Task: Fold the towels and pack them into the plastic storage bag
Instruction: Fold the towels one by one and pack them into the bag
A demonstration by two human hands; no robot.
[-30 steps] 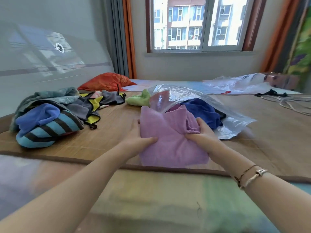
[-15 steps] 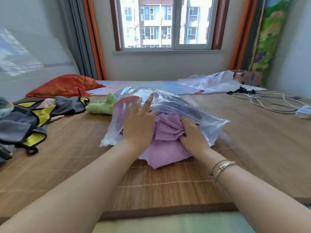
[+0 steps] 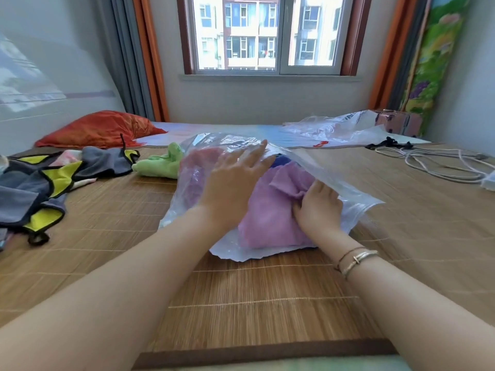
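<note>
The left hand (image 3: 233,180) lies flat, fingers spread, on the plastic bag (image 3: 356,207). The right hand (image 3: 318,207) seemingly pinches the purple towel (image 3: 273,218) at the bag's mouth.

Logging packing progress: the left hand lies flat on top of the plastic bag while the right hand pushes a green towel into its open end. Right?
Not quite. In the head view the towel the right hand pushes into the plastic bag is purple; the green towel lies on the mat beside the bag. The left hand does lie flat on top.
</note>
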